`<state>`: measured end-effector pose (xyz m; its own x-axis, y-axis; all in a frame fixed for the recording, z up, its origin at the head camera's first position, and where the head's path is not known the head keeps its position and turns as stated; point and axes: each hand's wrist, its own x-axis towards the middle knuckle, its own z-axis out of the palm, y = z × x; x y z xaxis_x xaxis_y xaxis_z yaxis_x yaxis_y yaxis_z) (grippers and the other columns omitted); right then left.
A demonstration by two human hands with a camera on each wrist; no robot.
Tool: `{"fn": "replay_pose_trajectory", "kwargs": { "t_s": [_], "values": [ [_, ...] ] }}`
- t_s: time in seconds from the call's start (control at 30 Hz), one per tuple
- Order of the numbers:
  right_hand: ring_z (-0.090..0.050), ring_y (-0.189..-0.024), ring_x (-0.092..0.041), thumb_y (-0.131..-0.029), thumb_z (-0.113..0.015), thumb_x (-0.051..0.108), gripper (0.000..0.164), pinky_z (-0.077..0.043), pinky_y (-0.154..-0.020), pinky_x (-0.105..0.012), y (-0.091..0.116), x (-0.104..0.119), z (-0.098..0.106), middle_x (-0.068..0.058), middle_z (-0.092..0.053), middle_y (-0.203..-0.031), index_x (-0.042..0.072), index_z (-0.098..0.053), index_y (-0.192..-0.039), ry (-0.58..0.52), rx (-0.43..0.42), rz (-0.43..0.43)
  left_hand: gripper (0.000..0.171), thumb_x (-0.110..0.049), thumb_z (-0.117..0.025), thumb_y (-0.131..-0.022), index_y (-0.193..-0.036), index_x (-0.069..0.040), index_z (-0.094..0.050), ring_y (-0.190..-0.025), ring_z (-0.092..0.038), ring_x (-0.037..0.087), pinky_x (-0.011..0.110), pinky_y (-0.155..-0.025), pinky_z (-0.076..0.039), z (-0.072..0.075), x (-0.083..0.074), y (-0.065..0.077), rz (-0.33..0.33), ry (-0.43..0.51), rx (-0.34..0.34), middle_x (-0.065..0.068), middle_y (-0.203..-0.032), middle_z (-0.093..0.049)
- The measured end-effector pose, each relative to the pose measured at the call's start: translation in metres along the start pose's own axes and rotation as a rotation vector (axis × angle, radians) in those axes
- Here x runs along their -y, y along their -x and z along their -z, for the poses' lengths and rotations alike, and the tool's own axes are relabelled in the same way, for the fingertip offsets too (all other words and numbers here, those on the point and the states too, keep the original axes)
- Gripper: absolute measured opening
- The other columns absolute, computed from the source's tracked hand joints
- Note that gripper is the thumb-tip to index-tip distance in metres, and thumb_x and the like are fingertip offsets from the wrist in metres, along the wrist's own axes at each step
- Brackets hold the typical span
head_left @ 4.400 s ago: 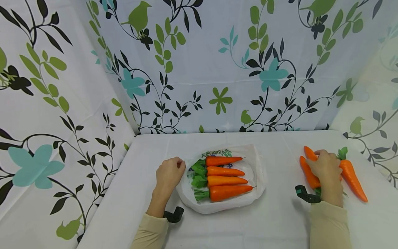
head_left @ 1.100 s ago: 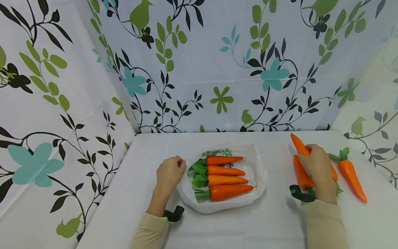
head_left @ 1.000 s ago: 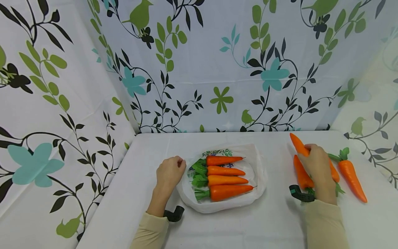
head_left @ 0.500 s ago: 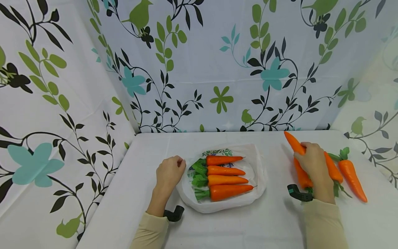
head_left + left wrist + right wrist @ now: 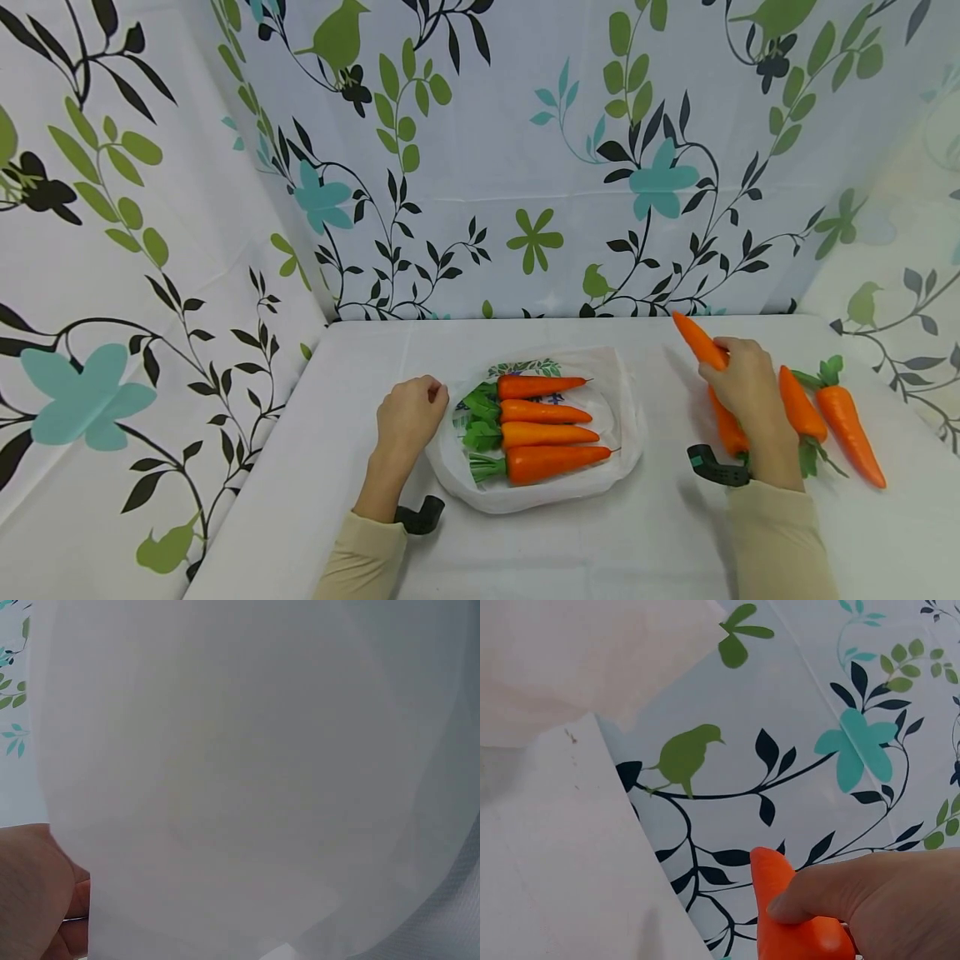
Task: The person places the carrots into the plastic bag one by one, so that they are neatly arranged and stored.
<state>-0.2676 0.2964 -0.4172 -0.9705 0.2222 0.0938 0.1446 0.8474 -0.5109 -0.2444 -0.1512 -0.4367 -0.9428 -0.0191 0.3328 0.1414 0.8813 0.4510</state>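
My right hand (image 5: 746, 387) grips an orange carrot (image 5: 696, 337), whose tip points up and to the left. In the right wrist view, the thumb presses against this carrot (image 5: 772, 881); its top end is hidden by the hand. Partly under the wrist lies a second carrot (image 5: 726, 425). My left hand (image 5: 408, 417), fingers curled, pinches the left edge of a white plastic bag (image 5: 517, 500). That bag (image 5: 240, 765) fills most of the left wrist view. Several carrots (image 5: 551, 435) lie side by side in it, green tops to the left.
Right of my right hand are a carrot (image 5: 798, 408) with its leaves toward me and another carrot (image 5: 851, 437) with its leaves at the back. A white cloth covers the table (image 5: 600, 558). Patterned curtains (image 5: 480, 167) stand behind and at both sides.
My right hand has moved left with the carrot in its grip, pulling it away from the others. A carrot it covered now lies uncovered to its right. The left hand stays in place.
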Motion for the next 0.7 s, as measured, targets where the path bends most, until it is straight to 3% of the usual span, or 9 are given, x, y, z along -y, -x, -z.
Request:
{"fn": "replay_pose_trajectory", "kwargs": {
  "t_s": [0.7],
  "values": [
    [-0.040,-0.106,-0.047,-0.093,-0.060,0.016,0.055,-0.042,-0.091,-0.062,0.007,0.018,0.007,-0.037,-0.044,-0.132,-0.011,-0.047,-0.139,-0.013,-0.050,0.111,0.021,-0.022,-0.062,-0.094,-0.093,-0.008,-0.077,-0.062,-0.065,0.017,0.033,-0.053,-0.051,-0.001,0.000,-0.001,0.004,0.002,-0.005,0.005,-0.081,-0.075]
  ]
}}
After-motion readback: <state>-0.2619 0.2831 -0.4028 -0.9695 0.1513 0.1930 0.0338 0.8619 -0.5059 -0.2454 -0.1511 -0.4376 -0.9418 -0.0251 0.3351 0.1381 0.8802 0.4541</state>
